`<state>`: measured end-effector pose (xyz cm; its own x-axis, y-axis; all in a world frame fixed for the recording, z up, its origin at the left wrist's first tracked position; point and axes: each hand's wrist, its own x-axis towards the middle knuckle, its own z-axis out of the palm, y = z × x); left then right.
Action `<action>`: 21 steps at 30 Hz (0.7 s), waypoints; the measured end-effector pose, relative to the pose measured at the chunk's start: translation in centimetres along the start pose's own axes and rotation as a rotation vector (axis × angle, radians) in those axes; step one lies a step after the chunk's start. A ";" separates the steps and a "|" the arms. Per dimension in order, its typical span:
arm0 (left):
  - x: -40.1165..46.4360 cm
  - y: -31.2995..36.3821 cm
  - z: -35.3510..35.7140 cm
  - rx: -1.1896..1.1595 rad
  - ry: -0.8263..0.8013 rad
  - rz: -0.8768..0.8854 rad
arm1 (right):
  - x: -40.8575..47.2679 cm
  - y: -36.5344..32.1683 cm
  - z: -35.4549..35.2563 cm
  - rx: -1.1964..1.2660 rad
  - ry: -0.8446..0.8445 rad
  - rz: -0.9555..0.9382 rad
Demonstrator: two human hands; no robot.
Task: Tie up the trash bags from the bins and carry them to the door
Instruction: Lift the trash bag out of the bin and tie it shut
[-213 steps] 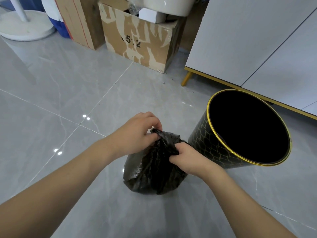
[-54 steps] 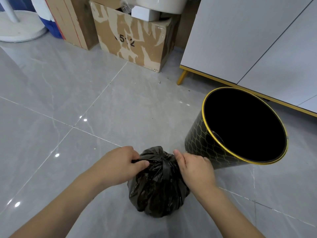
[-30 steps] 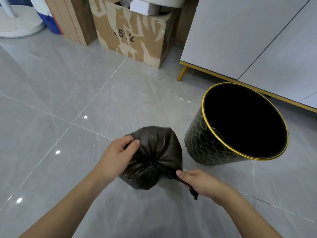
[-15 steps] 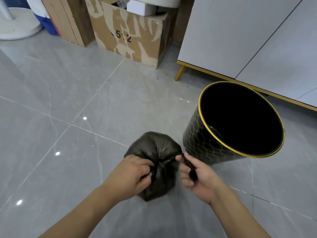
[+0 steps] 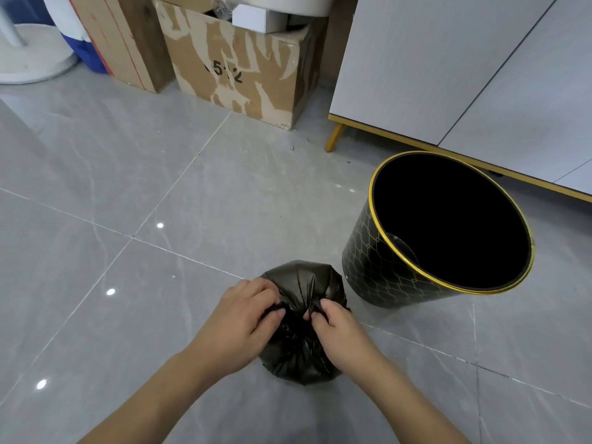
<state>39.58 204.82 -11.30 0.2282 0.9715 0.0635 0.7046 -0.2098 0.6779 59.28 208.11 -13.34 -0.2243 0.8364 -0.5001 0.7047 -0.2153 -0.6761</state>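
A small black trash bag (image 5: 302, 285) sits on the grey tiled floor, bunched into a round bundle with its gathered neck facing me. My left hand (image 5: 238, 325) pinches the gathered plastic on the left side of the neck. My right hand (image 5: 339, 330) pinches the plastic on the right side, fingertips close to the left hand's. Just right of the bag stands a black bin (image 5: 378, 267) with a gold rim and gold lattice pattern. Its inside is dark and shows no liner.
A torn cardboard box (image 5: 243, 65) holding white items stands against the far wall, with wooden boards (image 5: 118, 40) and a white round base (image 5: 32, 62) to its left. A grey cabinet (image 5: 448, 75) on gold legs runs along the right, behind the bin.
Both hands have closed in on the bag's neck. The right hand, which held a loose plastic tail half a second ago, now pinches the gathered knot area; the bag has barely shifted.
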 end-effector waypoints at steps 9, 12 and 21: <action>2.1 -0.4 0.2 -0.176 0.028 -0.086 | -0.2 -0.9 -1.2 -0.269 -0.018 -0.261; 2.3 -0.6 0.9 -0.358 0.022 -0.207 | -0.2 -0.9 -1.3 -0.347 0.004 -0.348; 2.8 -0.3 3.3 -0.584 0.114 -0.435 | -0.3 -0.3 -1.0 -0.484 0.247 -0.505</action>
<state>42.25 207.25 -13.72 -0.0845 0.9657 -0.2457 0.2358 0.2590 0.9367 59.80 208.42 -12.47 -0.4815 0.8763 -0.0166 0.7867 0.4238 -0.4489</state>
